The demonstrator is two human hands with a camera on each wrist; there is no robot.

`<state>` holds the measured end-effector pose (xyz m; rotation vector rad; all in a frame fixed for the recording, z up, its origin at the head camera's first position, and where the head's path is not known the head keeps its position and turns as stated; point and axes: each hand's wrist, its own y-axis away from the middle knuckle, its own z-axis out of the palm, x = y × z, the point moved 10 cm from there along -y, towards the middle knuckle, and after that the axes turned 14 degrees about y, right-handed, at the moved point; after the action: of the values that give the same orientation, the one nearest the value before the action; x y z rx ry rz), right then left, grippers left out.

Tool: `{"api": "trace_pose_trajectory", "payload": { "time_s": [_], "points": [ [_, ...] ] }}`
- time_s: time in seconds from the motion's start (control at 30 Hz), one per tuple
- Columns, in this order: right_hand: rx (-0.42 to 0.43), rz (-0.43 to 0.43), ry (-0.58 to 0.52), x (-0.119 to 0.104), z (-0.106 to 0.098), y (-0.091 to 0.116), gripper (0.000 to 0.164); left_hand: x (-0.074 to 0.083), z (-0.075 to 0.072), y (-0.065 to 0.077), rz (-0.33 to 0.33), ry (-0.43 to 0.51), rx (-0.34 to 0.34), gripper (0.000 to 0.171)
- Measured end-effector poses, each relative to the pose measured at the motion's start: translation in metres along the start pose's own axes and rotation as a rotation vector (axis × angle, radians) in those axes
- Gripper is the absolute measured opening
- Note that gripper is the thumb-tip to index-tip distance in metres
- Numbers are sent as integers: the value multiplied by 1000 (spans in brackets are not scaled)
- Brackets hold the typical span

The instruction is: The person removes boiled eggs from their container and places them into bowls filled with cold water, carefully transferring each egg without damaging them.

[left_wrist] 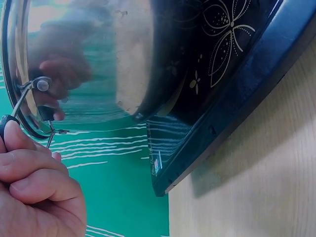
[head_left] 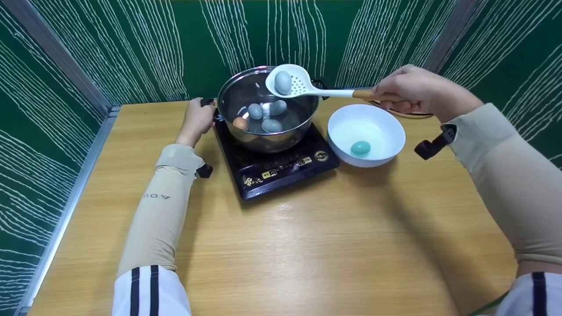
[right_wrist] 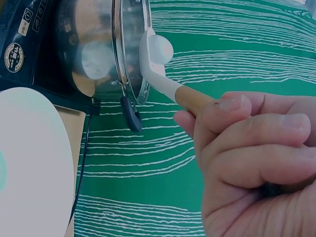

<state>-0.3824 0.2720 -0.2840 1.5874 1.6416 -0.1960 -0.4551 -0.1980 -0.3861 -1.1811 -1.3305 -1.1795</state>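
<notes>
The right hand [right_wrist: 261, 158] grips a spoon [right_wrist: 165, 84] bearing an egg [right_wrist: 161, 49].

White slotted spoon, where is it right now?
In the head view, the slotted spoon is right of centre in the upper part, held in the right hand; its head, carrying an egg, appears over the pot's far rim.

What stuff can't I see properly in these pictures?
End of the spoon handle: head view, hidden inside the right hand.
Left pot handle: head view, partly covered by the left hand.
Eggs inside the pot: left wrist view, hidden by its wall.
Bowl: right wrist view, cut off by the picture's edges.
Writing on the cooker: head view, too small to read.
</notes>
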Motion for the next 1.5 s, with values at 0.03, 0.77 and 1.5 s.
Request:
{"api": "trace_pose_trajectory", "payload": {
  "time_s": [0.03,0.77,1.5],
  "points": [
    [0,1,4,1,-1,0,23,0,0,0,-4,1,-1,11],
    [50,30,37,29,-20,10,23,-4,-2,-1,-23,-29,-3,10],
    [76,69,-56,61,-40,29,25,-3,-1,0,-29,-58,-25,11]
  ]
}}
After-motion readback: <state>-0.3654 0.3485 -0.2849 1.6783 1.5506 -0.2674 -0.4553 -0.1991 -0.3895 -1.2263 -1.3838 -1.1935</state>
